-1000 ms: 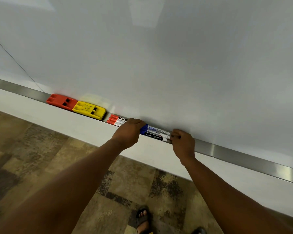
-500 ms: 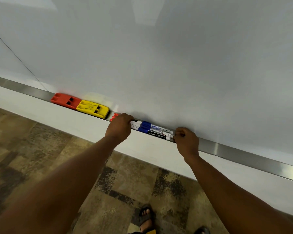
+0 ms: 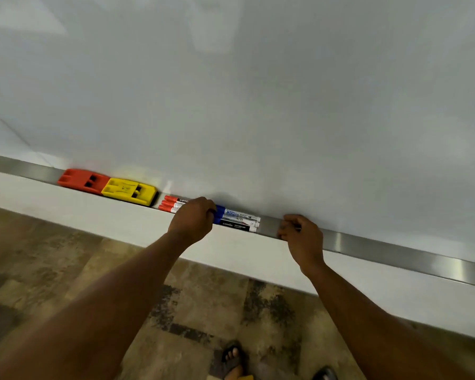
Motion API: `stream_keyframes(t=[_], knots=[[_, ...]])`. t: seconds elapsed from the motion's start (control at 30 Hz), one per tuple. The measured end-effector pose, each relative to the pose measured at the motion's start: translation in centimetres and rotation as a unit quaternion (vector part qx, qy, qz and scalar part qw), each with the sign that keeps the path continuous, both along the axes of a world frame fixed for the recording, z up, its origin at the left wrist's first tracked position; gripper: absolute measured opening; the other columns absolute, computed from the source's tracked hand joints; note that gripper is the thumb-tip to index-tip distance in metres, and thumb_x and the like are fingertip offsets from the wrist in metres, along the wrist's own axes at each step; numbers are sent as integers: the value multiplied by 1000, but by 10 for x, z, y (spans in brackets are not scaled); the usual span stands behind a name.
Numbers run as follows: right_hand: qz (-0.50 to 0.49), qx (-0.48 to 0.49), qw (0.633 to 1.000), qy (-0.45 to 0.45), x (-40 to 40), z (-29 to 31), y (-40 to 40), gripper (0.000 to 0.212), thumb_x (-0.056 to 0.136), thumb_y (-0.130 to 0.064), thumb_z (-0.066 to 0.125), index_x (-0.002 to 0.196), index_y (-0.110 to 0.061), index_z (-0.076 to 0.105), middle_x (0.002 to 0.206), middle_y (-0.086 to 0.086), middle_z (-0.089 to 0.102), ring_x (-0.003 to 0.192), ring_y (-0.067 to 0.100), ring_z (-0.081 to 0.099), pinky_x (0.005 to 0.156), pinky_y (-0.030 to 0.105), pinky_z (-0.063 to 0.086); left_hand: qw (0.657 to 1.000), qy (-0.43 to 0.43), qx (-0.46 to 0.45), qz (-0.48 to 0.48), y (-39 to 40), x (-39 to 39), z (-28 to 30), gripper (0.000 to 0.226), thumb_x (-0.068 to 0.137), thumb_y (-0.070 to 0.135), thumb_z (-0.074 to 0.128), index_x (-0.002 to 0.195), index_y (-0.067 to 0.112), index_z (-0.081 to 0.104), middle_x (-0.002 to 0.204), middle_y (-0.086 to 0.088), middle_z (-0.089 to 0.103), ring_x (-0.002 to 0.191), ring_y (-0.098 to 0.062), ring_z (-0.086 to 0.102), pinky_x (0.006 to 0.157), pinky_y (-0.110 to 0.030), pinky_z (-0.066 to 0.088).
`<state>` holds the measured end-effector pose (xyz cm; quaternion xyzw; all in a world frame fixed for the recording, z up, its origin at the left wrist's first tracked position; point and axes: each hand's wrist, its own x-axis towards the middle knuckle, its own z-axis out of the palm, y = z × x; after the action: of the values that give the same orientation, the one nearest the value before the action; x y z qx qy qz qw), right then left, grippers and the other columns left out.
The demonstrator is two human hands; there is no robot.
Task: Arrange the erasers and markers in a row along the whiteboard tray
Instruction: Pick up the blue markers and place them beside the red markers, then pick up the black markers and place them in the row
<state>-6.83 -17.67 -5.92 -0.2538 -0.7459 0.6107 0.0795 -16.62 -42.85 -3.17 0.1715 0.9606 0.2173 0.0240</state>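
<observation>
Steel tray (image 3: 395, 249) runs along foot of whiteboard (image 3: 258, 91), white ledge below, mottled brown floor (image 3: 52, 256) beneath. On tray, left to right, in one line: red eraser (image 3: 80, 181) touching yellow eraser (image 3: 129, 191), red markers (image 3: 170, 204), blue and black markers (image 3: 237, 220). Left hand (image 3: 194, 219) curled over markers where the two groups meet. Right hand (image 3: 299, 233) just right of them — fingers curled, holding nothing visible. Sandalled feet (image 3: 232, 357) at bottom edge.

Single head-worn view (wide-angle), looking forward and down from close range at the whiteboard tray (image 3: 395, 249) and floor (image 3: 52, 256).
</observation>
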Motion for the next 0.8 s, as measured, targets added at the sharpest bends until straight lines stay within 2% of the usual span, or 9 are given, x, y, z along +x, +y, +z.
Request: stream_keyframes(t=[0.1, 0.2, 0.3, 0.37, 0.53, 0.67, 0.8], knots=[[2, 25, 1000, 12, 18, 4, 25, 25, 88, -12, 58, 81, -33, 69, 74, 0, 73, 74, 20, 71, 81, 49, 58, 998, 3, -6, -67, 24, 5, 6, 17, 86, 19, 54, 95, 18, 68, 97, -5, 68, 85, -28, 63, 72, -33, 49], [8, 78, 997, 19, 37, 13, 57, 21, 89, -13, 61, 82, -31, 69, 74, -3, 73, 72, 14, 70, 80, 44, 59, 992, 0, -18, -127, 58, 13, 11, 19, 86, 21, 54, 99, 21, 68, 98, -2, 69, 88, -26, 63, 73, -31, 47], [16, 159, 987, 27, 54, 23, 93, 14, 90, -13, 62, 94, -24, 70, 87, -6, 73, 78, 4, 68, 83, 30, 58, 985, -2, -28, -168, 98, 22, 15, 21, 88, 24, 52, 104, 21, 67, 103, -1, 69, 92, -24, 64, 78, -32, 49], [21, 207, 978, 27, 64, 30, 118, 15, 90, -12, 61, 97, -20, 71, 94, -5, 73, 85, 5, 65, 87, 25, 53, 981, -1, -37, -193, 124, 29, 18, 22, 89, 26, 50, 105, 22, 66, 105, -1, 68, 93, -24, 63, 79, -33, 50], [32, 279, 960, 3, 93, 45, 181, 17, 92, -15, 58, 100, -19, 72, 98, -4, 73, 89, 12, 66, 88, 26, 51, 971, -3, -28, -237, 189, 54, 25, 25, 86, 31, 48, 101, 23, 67, 99, 1, 69, 89, -24, 64, 77, -32, 51], [27, 335, 942, -11, 124, 53, 235, 18, 92, -15, 56, 102, -20, 71, 100, -2, 72, 87, 14, 66, 82, 20, 47, 959, 6, -39, -281, 247, 75, 27, 23, 89, 29, 50, 104, 24, 67, 100, 3, 68, 92, -21, 62, 74, -28, 46], [8, 361, 932, -24, 159, 56, 284, 19, 92, -14, 55, 103, -18, 70, 101, 1, 71, 89, 17, 65, 81, 24, 49, 946, 27, -48, -320, 306, 97, 29, 24, 90, 30, 50, 108, 24, 65, 107, 3, 65, 103, -19, 58, 83, -33, 49]])
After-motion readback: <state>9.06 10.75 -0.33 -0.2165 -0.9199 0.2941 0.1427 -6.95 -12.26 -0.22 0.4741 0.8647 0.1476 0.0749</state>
